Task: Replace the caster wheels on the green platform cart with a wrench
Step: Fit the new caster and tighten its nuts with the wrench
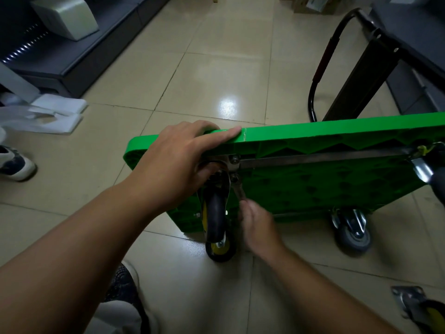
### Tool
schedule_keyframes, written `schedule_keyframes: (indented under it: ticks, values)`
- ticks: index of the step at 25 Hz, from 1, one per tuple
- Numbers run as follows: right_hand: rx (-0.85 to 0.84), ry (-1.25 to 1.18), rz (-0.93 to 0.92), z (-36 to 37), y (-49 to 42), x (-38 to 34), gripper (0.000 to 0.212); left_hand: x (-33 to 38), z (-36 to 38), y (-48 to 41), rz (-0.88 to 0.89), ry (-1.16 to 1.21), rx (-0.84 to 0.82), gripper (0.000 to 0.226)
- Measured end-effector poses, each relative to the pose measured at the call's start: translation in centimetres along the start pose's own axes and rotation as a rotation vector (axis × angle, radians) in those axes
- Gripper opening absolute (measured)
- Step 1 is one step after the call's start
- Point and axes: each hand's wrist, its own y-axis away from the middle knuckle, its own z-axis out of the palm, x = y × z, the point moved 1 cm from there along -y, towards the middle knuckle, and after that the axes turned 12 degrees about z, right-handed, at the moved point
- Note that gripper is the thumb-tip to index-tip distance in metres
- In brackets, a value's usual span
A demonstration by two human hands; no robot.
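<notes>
The cart (313, 189) was stood on its long edge on the floor (216, 68), with its ribbed underside turned toward the person. The caster (216, 220) being worked on was mounted at the near corner, directly below the left hand (178, 162) and just left of the right hand (257, 222).

The wrench (238, 191) was held by the right hand. Its long axis ran up and slightly leftward from the hand to a bolt (233, 177) on the caster's plate. The bolt therefore lay straight above the right hand, which was judged the one placed to turn it.

That hand was blurred. Its fingers appeared curled round the wrench's lower end, but the exact grip could not be made out.

The left hand was set on the cart's top edge. Its fingers were hooked over the rim and its thumb was brought down beside the plate, so the cart was gripped and steadied.

Swing room was judged tight, with the caster's fork just left of the wrench. A loose caster (414, 304) lay on the floor, well right of the right hand.
</notes>
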Motion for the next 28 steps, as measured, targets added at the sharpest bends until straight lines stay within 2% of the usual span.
schedule_keyframes:
  ticks: [2, 3, 5, 9, 12, 15, 17, 20, 23, 28]
  values:
    - [-0.194, -0.401, 0.185, 3.7, 1.1, -0.7, 0.035, -0.1, -0.1, -0.2, 0.008, 0.003, 0.009, 0.072]
    - [-0.237, -0.460, 0.228, 4.1, 1.6, -0.7, 0.036, -0.2, -0.1, -0.1, 0.012, 0.003, 0.010, 0.072]
    - [-0.245, -0.285, 0.204, 1.9, 2.9, -0.3, 0.040, -0.3, 0.1, 0.0, 0.013, 0.004, 0.009, 0.073]
    - [-0.075, 0.362, 0.065, -7.6, 7.4, -1.3, 0.041, -0.2, 0.3, 0.1, 0.028, 0.010, 0.029, 0.076]
    - [0.050, 0.626, -0.018, -13.9, 12.0, -5.1, 0.028, 1.1, -0.6, 1.1, -0.009, -0.053, 0.005, 0.082]
    - [0.082, 0.817, -0.100, -17.7, 14.5, -7.8, 0.022, 1.8, -1.3, 3.5, -0.071, -0.040, 0.008, 0.087]
    - [0.139, 0.871, -0.239, -18.5, 13.2, -8.6, 0.028, 1.3, -2.1, 4.2, -0.066, -0.018, -0.013, 0.086]
    - [0.259, 0.810, -0.405, -17.5, 9.1, -8.8, 0.030, 0.6, -2.2, 3.9, -0.052, -0.016, -0.010, 0.081]
    - [0.291, 0.715, -0.440, -15.9, 6.1, -9.3, 0.022, 0.4, -1.8, 3.1, -0.071, 0.014, 0.002, 0.080]
    - [0.328, 0.737, -0.476, -14.9, 4.0, -8.9, 0.020, -0.4, -1.2, 2.1, -0.037, 0.072, 0.024, 0.075]
